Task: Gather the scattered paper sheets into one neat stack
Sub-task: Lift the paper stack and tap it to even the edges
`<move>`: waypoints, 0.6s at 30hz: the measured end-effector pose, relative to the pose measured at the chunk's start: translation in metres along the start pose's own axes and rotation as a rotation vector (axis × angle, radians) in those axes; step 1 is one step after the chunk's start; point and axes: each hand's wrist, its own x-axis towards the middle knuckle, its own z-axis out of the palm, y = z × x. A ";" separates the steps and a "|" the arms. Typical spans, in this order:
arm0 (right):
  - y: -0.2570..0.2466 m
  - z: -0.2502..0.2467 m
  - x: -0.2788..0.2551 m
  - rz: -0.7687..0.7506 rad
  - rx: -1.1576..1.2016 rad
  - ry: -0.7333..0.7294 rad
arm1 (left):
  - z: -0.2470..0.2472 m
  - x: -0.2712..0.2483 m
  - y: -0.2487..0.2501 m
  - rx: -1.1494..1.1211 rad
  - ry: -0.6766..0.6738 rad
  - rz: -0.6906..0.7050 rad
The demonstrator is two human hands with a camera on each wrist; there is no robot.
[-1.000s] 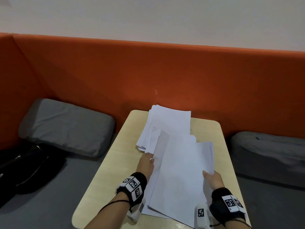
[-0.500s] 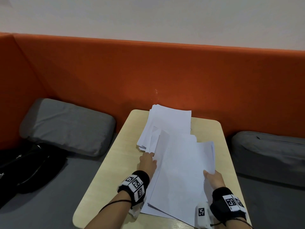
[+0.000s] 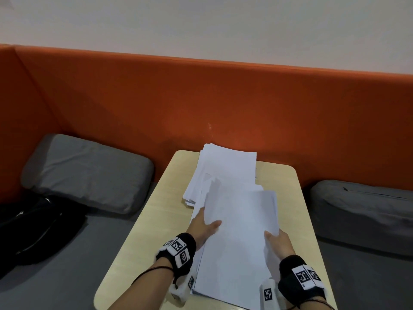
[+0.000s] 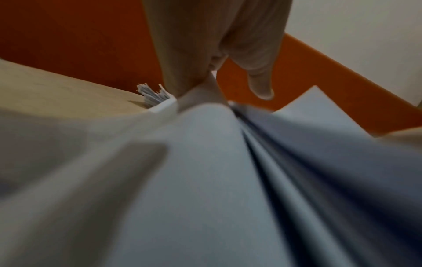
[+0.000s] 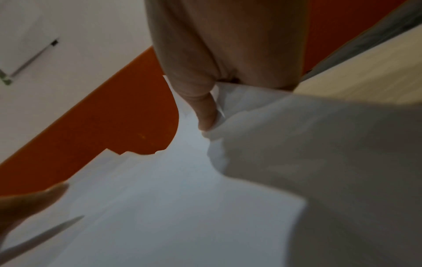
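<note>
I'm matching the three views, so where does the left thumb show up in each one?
Head: left thumb lies on the near sheets, centre, low.
Left wrist: top centre, tip above the sheets.
Right wrist: blurred at the left edge.
Shared landmark: the orange backrest.

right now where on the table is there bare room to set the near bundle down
Bare wood runs along the table's left side, beside the left hand, and a narrower strip lies right of the paper sheets, past the right hand. The middle is crowded with overlapping paper.

Pale wooden table (image 3: 145,231) under perhaps two overlapping paper piles (image 3: 228,166).
</note>
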 end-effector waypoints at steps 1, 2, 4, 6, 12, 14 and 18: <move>-0.002 0.003 -0.001 -0.015 -0.008 -0.013 | 0.002 -0.002 0.002 0.008 -0.030 0.004; -0.002 0.006 -0.001 -0.025 -0.002 -0.013 | 0.004 -0.004 0.005 0.038 -0.039 0.021; -0.003 0.007 0.001 -0.054 0.064 0.039 | 0.004 -0.008 0.012 0.058 -0.051 0.091; -0.005 0.001 0.002 -0.106 0.197 0.127 | 0.002 -0.014 0.026 -0.010 -0.048 0.167; -0.049 -0.021 -0.027 -0.308 0.408 -0.143 | -0.003 -0.030 0.080 -0.099 0.027 0.470; -0.077 -0.021 -0.043 -0.472 0.351 -0.043 | 0.000 -0.034 0.099 -0.104 0.035 0.525; -0.127 -0.032 -0.074 -0.721 0.434 0.094 | -0.004 -0.047 0.143 -0.139 0.138 0.697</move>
